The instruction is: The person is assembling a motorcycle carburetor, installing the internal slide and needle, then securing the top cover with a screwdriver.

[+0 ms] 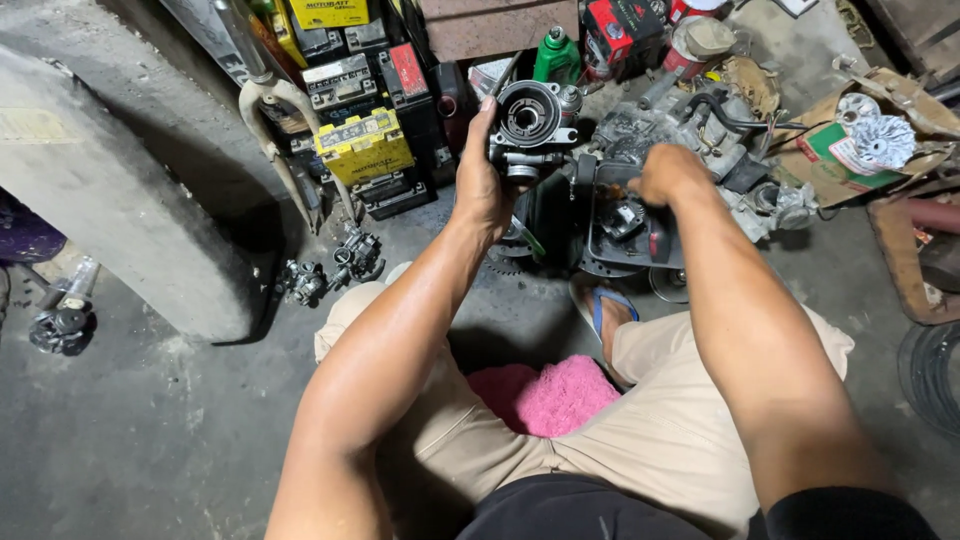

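The carburettor-like metal part (530, 125), a grey cast body with a round open bore facing the camera, is held up just above and to the left of the dismantled engine (680, 150) that sits on the concrete floor (150, 430). It looks heavy for its size, rigid, and probably greasy, so it would likely slip if pinched lightly; the solid flank of the body seems the safest place to grip, away from the small fittings that stick out of it. The left hand (480, 180) does just that: its fingers wrap closed round the left side of the part, with the thumb up along the edge. The right hand (665, 172) rests knuckles-up on the black cover at the engine's near side, its fingers curled under; whether they grasp anything there cannot be told. Left of the engine stand stacked batteries, one yellow battery (365, 145) foremost. On the near side of the engine, between the person's knees, lies a pink cloth (545, 395).
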